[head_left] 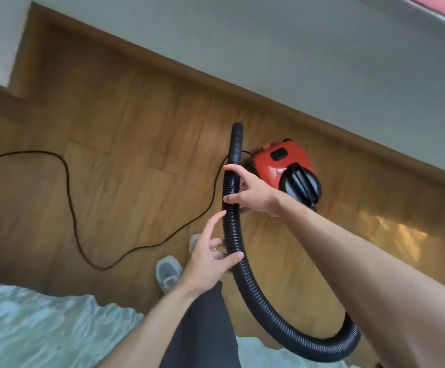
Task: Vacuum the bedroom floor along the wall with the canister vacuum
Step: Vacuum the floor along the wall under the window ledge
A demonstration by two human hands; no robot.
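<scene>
nearest, rumpled pale bedding (43, 328) and a dark trouser leg (202, 330) fill the bottom edge. the black ribbed hose (282, 322) loops low under the right forearm, then rises between both hands. the left hand (210, 258) holds it loosely, thumb across the front, fingers behind, index stretched up along its side. higher up, the right hand (253, 195) grips the hose just below its smooth end piece (which points up, free of the floor). grey shoes (167, 272) stand on the wood floor (136, 128), where a power cord (70, 203) snakes off left. beyond the right hand, the red canister vacuum (282, 166) sits on the floor near the wall (322, 62).
</scene>
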